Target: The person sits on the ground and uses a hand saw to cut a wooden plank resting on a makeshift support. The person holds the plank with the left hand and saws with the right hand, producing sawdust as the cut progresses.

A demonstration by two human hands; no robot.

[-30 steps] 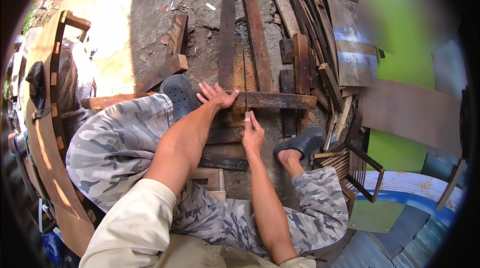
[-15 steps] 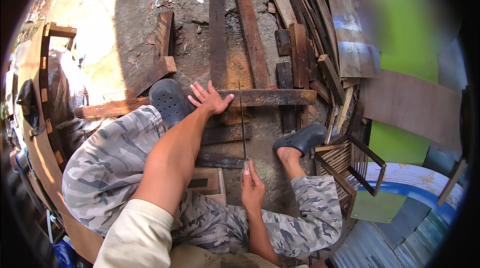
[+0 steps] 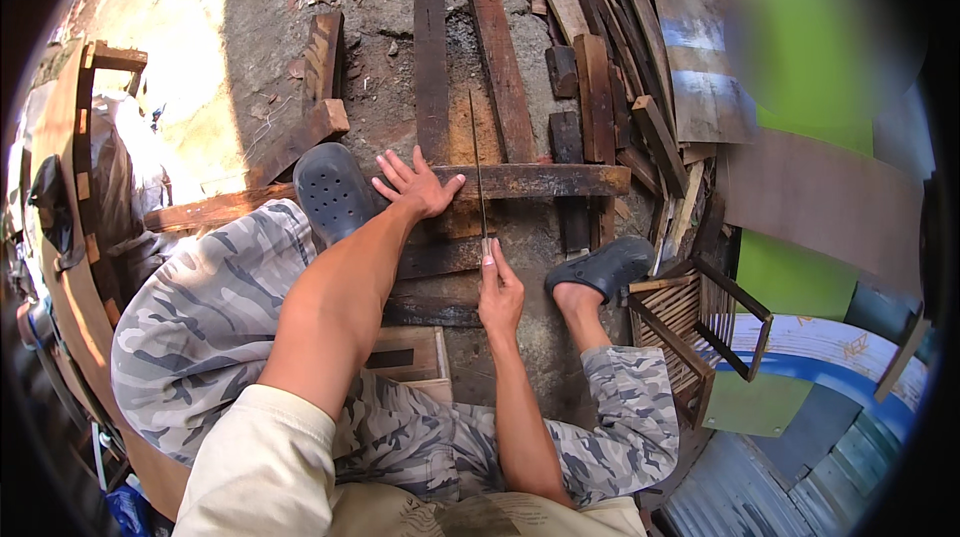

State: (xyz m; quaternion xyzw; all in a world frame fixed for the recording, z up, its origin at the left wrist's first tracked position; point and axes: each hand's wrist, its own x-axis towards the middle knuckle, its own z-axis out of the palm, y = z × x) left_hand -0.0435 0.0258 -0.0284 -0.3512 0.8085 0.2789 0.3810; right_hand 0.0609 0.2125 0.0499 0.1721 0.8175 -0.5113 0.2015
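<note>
Wooden box, contents unclear, left hand on plank, right hand's saw

Saw across plank, left clog on plank, right clog right of saw

Wearer's shirt: cream, hemmed short left sleeve, faint print plus a darker patch at lower front. Trousers: grey camo, light/mid/dark blotches, loose cut. Footwear: 2 dark grey clogs, moulded, rounded toe, small round vent holes on the left shoe. Left hand, right hand: bare, forearms too.
</note>
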